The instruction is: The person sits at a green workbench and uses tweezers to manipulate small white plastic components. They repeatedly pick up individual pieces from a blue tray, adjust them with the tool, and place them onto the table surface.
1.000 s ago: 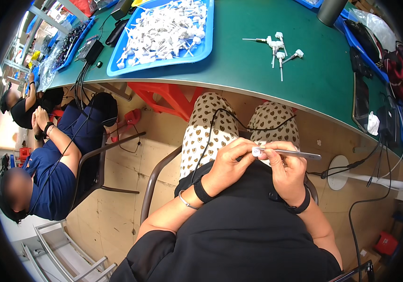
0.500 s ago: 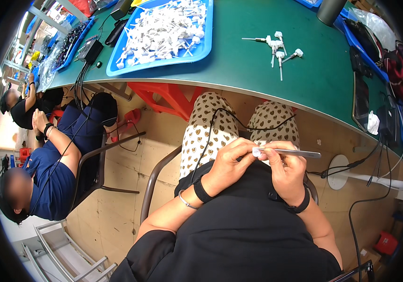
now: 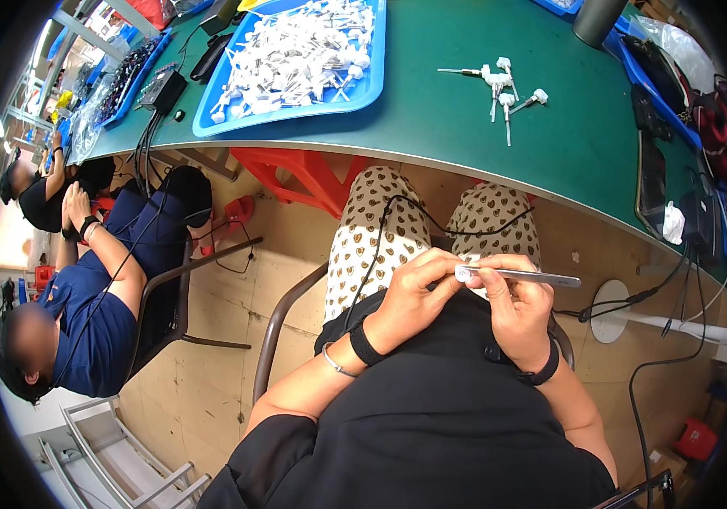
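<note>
I see both hands held low over my lap, well below the green worktop (image 3: 431,127). My left hand (image 3: 410,297) curls round a small white part (image 3: 464,272), its fingers (image 3: 431,267) pinched on it. My right hand (image 3: 512,305) grips thin metal tweezers (image 3: 525,276). They lie flat, long way left to right, tip at the part, the other end poking out to my right. The hands touch. More white parts (image 3: 503,85) lie far up on the worktop, beside a blue tray (image 3: 372,85)
</note>
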Demonstrator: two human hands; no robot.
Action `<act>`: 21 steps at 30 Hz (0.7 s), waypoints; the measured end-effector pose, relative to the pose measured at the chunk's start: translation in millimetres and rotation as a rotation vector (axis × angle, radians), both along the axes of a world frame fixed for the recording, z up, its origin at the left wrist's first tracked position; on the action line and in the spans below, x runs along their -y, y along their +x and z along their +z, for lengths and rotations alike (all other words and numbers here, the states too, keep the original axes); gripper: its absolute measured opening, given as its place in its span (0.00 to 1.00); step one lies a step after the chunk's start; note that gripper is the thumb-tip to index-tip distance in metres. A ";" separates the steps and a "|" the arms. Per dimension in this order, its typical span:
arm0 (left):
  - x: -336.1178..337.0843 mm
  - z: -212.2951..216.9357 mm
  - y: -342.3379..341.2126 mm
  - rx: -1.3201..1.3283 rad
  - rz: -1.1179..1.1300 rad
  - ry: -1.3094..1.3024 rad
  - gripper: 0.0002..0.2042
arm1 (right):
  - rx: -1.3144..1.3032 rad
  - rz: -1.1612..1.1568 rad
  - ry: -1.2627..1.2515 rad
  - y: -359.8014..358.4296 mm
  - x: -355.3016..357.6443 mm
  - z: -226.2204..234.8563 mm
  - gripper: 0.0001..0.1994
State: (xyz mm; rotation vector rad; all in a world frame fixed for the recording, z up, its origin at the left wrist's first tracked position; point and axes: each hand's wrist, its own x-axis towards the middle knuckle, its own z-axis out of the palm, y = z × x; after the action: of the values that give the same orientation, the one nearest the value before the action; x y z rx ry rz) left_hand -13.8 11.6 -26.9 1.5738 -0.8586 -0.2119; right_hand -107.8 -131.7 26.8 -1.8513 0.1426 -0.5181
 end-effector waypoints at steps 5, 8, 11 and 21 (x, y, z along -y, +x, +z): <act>0.3 -1.1 -0.1 0.009 0.000 -0.002 0.05 | -0.012 -0.004 -0.011 0.0 0.1 0.7 0.06; 0.5 1.0 -0.6 -0.004 -0.002 -0.006 0.05 | 0.019 -0.035 0.009 1.1 -1.7 -2.3 0.04; 0.3 -1.3 -0.2 0.008 -0.001 -0.003 0.06 | -0.007 -0.011 -0.007 0.8 -0.8 1.0 0.06; -0.4 -0.1 -1.1 0.001 -0.012 0.000 0.06 | 0.026 -0.032 -0.117 2.2 -2.0 -2.4 0.03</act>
State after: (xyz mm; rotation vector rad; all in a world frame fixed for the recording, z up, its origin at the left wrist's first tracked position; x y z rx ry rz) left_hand -14.9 12.0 -27.0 1.5691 -0.8689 -0.2192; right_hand -105.6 -129.6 24.4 -1.9579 0.1270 -0.5835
